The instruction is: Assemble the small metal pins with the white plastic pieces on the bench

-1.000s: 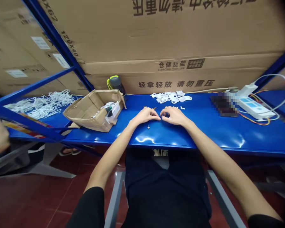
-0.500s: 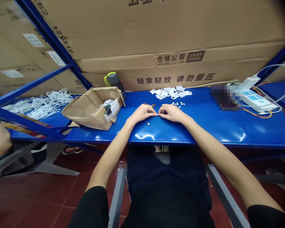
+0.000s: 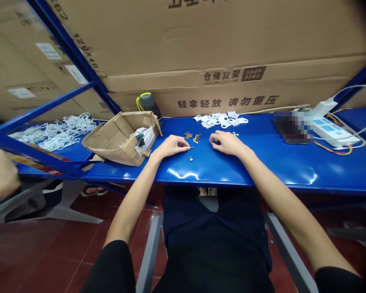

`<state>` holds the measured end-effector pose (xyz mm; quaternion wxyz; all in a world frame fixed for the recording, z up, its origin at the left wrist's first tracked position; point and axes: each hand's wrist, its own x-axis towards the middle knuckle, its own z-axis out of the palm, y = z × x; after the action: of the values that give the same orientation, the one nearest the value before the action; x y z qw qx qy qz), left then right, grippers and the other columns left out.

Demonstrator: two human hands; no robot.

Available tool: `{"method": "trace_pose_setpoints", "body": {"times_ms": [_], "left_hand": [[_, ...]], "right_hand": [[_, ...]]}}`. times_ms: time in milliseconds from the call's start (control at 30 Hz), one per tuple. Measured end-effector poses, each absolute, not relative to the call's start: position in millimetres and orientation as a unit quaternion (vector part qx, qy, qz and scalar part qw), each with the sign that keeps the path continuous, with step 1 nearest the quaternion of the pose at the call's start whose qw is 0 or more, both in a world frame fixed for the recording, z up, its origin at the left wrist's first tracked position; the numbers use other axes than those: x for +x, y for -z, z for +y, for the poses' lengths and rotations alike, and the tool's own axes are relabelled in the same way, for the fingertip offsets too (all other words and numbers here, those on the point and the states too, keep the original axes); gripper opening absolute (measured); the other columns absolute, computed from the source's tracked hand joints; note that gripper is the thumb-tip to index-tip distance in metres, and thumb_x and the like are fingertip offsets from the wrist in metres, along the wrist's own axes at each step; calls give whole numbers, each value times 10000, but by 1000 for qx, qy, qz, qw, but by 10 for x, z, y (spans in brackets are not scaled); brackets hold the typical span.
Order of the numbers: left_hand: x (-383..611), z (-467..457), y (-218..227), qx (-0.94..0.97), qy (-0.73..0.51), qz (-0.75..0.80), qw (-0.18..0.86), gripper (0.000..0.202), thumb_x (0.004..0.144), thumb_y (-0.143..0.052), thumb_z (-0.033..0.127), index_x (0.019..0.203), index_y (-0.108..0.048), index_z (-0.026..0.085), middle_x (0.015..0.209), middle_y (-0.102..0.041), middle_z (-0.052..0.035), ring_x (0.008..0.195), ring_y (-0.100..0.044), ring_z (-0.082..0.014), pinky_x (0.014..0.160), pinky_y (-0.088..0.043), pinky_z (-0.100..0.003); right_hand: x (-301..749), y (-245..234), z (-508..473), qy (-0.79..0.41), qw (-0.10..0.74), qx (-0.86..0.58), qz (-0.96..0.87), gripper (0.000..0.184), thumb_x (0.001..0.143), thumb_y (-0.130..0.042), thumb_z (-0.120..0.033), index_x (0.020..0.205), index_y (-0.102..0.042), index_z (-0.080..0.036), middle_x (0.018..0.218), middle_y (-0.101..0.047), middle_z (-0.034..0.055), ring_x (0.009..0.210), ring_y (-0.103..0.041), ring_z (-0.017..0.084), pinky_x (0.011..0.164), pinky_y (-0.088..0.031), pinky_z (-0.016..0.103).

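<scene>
My left hand [image 3: 171,145] rests on the blue shelf top [image 3: 262,162] with its fingers pinched on a thin metal pin [image 3: 191,147] that points right. My right hand [image 3: 225,142] lies a little to the right, fingers curled with the tips together; what they hold is too small to make out. Between and just behind the hands lie several small brass pieces [image 3: 192,137]. A tiny pin with a white head [image 3: 190,158] lies in front of the left hand. Small white discs [image 3: 235,133] and a heap of white plastic parts [image 3: 221,119] lie behind the right hand.
An open cardboard box [image 3: 122,138] with bagged items stands at the left, a dark bottle with a yellow-green lid [image 3: 148,105] behind it. White wire pieces [image 3: 55,130] are heaped far left. A power strip [image 3: 334,131] with cables lies far right. Large cartons wall the back. Another person's limb [image 3: 0,175] shows at the left edge.
My hands, which met fingertip to fingertip, have drawn apart: the left moved left with the pin, the right moved right. The brass pieces between them now show.
</scene>
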<state>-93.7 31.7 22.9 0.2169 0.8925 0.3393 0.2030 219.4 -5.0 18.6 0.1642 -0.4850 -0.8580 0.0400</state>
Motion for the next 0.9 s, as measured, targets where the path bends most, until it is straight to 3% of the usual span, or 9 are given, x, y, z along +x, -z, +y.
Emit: {"method": "trace_pose_setpoints", "body": {"times_ms": [100,200,400,533,667,800,900], "left_hand": [[-1143,362,-185,870,-237,400,167,290,957,-731,468,984,-870,215,908,-807,-47,759,-674,-178,725,-477,-287],[-1126,406,-135,867,-243,426,87,277,1001,-692,454,1036,-867,242,951,-815,-42,816,-705,-194,731,-473,-292],[-950,442,-70,866,-223,447,-20,337,1070,-594,454,1172,-834,242,1049,-814,-70,952,-739,-233,780,-492,-302],[-958,433,-65,856,-235,460,-21,331,1067,-602,456,1170,-823,232,1042,-811,-67,944,-741,-233,787,-492,-303],[-957,365,-94,850,-263,455,31,362,1081,-568,488,1134,-805,219,1040,-815,-60,941,-746,-220,812,-491,-289],[-943,208,-124,880,-237,408,57,474,1136,-405,499,1077,-773,207,936,-802,-44,850,-738,-199,751,-460,-281],[-919,99,-143,917,-202,339,57,459,1099,-479,570,1074,-761,208,969,-798,-40,836,-726,-187,749,-449,-277]], "right_hand": [[2276,-198,-39,-2,132,-559,-819,197,970,-580,-228,1113,-715,-213,1100,-698,116,856,-637,246,712,-392,331],[2237,-196,-72,21,132,-586,-799,276,992,-517,-196,1193,-707,-201,1155,-699,137,877,-655,259,726,-422,339],[1881,-147,-231,-59,209,-368,-904,315,1055,-477,-236,1269,-707,-241,1203,-688,96,1033,-671,240,876,-506,329],[1721,-74,-272,-74,208,-279,-935,375,1112,-441,-366,1373,-697,-281,1246,-667,101,1064,-662,240,857,-523,330],[1689,-2,-238,-73,219,-259,-938,387,1121,-435,-427,1297,-750,-286,1174,-667,94,1009,-663,232,834,-519,328],[1702,20,-205,-60,225,-293,-927,348,1116,-458,-407,1183,-764,-255,1137,-669,88,925,-649,213,771,-488,307],[1738,-12,-199,-59,231,-346,-907,296,1103,-482,-348,1133,-748,-223,1087,-672,84,895,-641,207,754,-466,298]]}}
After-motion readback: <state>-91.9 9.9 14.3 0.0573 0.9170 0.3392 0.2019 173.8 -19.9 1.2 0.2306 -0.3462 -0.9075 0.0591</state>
